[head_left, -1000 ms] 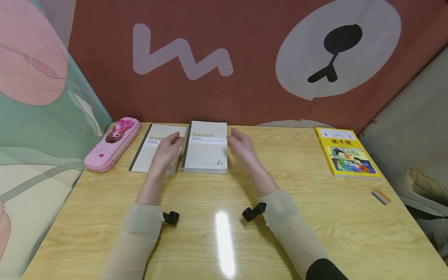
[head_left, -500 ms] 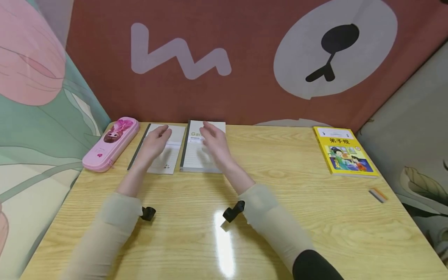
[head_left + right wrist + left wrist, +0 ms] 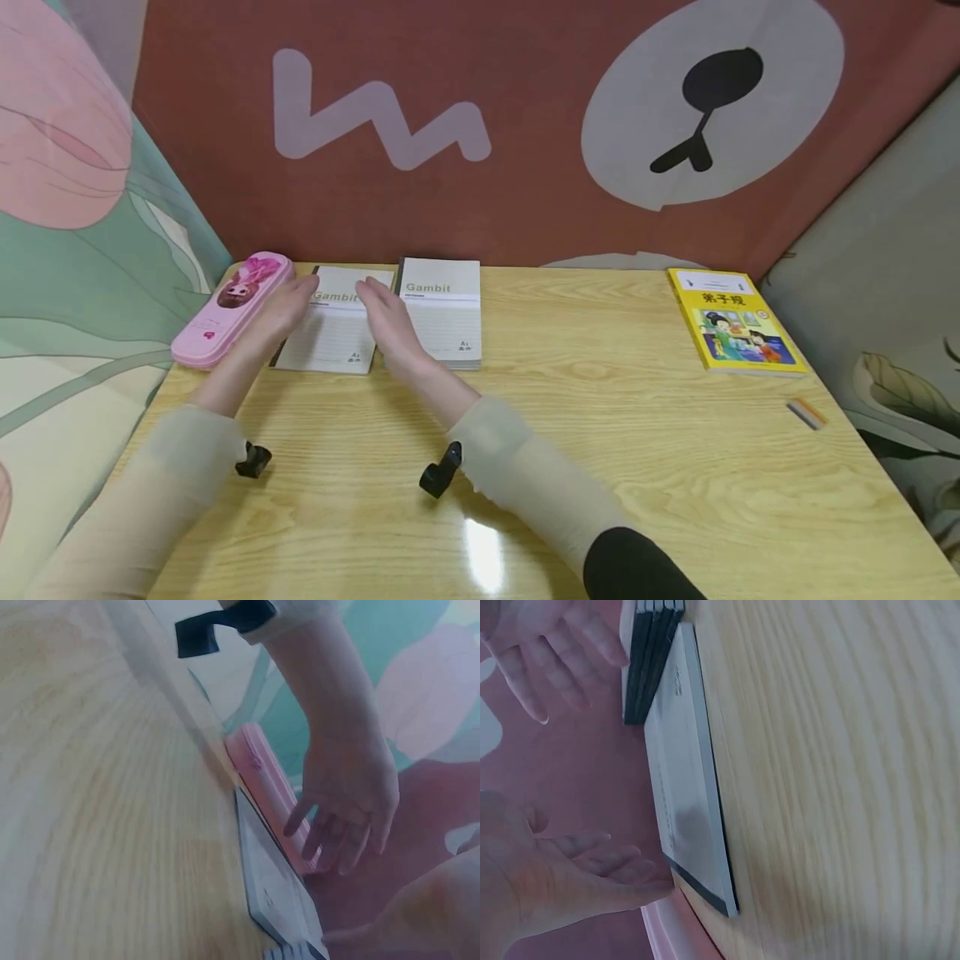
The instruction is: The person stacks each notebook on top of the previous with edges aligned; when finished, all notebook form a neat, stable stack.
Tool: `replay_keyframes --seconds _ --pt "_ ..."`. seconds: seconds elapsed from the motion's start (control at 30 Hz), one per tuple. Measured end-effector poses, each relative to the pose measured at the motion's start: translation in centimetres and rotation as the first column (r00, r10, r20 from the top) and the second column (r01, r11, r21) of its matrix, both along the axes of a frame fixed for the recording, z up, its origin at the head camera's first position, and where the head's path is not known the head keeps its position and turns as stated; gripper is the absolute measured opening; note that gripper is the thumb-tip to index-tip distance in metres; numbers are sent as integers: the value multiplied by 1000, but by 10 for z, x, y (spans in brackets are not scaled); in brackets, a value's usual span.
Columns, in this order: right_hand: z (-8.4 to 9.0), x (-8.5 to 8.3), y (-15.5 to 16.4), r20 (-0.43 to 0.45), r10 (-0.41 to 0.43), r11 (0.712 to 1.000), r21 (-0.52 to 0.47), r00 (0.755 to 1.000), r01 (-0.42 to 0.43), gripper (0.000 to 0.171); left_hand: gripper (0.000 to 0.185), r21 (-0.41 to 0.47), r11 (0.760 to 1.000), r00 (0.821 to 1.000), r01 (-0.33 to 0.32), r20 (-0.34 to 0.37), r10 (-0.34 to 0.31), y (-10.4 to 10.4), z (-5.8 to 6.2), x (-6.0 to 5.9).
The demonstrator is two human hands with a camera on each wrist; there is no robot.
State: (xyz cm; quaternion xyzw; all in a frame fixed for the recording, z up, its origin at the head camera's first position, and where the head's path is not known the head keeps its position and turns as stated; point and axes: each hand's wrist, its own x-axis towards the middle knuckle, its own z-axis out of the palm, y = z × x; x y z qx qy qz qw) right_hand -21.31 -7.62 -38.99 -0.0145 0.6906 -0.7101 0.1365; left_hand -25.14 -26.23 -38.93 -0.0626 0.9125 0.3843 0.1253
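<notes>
My left hand (image 3: 285, 308) is over the left side of a thin white Gambit notebook (image 3: 330, 337), beside a pink pencil case (image 3: 234, 308). Its fingers are extended and hold nothing. My right hand (image 3: 393, 325) stands edge-on above the gap between that notebook and a thicker stack of Gambit notebooks (image 3: 444, 321). In the left wrist view, both palms face each other above the single notebook (image 3: 682, 772), and the stack's dark spines (image 3: 652, 660) show at the top. Whether the left fingertips touch the notebook's spine or the pencil case, I cannot tell.
A yellow picture-covered book (image 3: 738, 325) lies at the right of the wooden table (image 3: 585, 450). Near the right edge is a small striped strip (image 3: 807, 413). A brown patterned wall (image 3: 525, 208) rises behind the table.
Both hands have moved left, from around the notebook stack to above the single notebook. The stack, notebook, pencil case and yellow book have stayed put on the table.
</notes>
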Motion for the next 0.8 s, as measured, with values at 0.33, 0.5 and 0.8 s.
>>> replay_keyframes --seconds 0.33,0.5,0.8 --pt "-5 8 -22 51 -25 990 140 998 18 69 72 85 996 999 -31 32 29 -13 -4 7" --pt "-7 9 -26 73 -35 989 147 997 24 71 74 92 996 997 -19 71 13 -17 -3 10" --pt "-8 9 -35 165 -133 988 95 977 118 67 75 -53 997 996 52 71 -48 -25 -1 6"
